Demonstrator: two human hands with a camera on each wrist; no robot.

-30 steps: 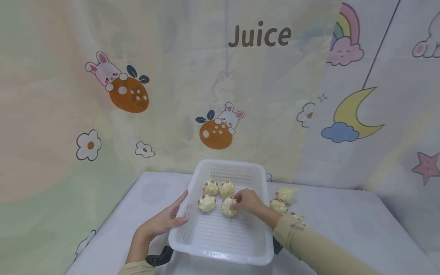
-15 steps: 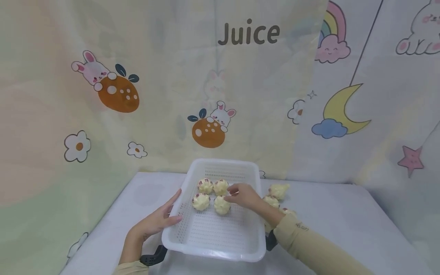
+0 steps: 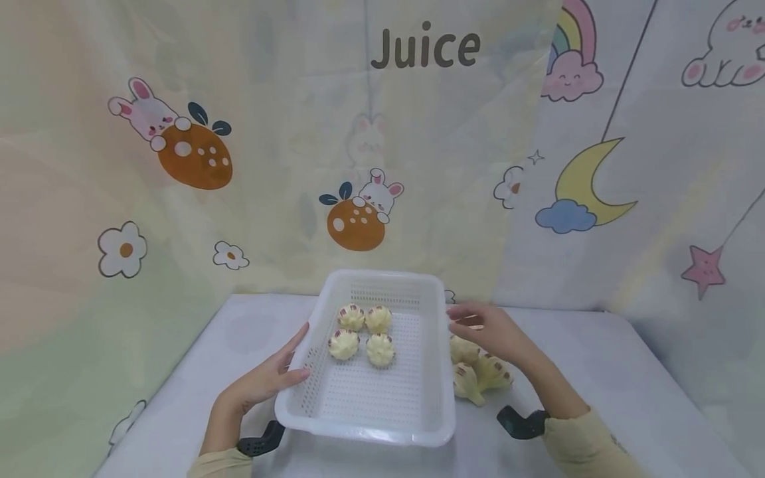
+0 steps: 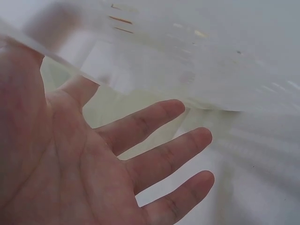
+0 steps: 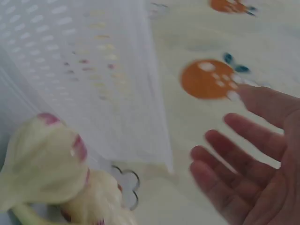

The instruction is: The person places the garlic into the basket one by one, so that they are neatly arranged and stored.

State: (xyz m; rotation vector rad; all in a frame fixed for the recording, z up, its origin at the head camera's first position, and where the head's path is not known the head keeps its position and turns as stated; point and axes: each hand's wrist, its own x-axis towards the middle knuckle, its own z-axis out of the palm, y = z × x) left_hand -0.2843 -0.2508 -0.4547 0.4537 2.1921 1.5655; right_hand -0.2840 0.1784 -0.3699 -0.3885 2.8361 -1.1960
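A white perforated plastic basket [image 3: 388, 403] stands on the table, with several pale garlic bulbs [image 3: 380, 350] in it, their tips purple-marked. My left hand [image 3: 257, 385] rests at the basket's left side, the thumb over the rim. In the left wrist view the left fingers [image 4: 164, 157] are straight and spread, and the basket's translucent wall partly covers the thumb. Just outside the right rim, my right hand [image 3: 496, 334] holds nothing, above more garlic bulbs [image 3: 493, 372]. The right wrist view shows a stemmed garlic bulb [image 5: 44, 161] beside the basket's wall, apart from the right hand [image 5: 253, 159].
Both wrists carry black camera mounts [image 3: 522, 422]. The white table [image 3: 597, 372] extends on both sides of the basket. Behind it hangs a printed cloth [image 3: 287, 166] with cartoon rabbits, flowers and a moon.
My right hand has let go of a garlic bulb in the basket and moved right, out over the rim to the loose bulbs. The left hand stays at the basket. The head view has shifted slightly.
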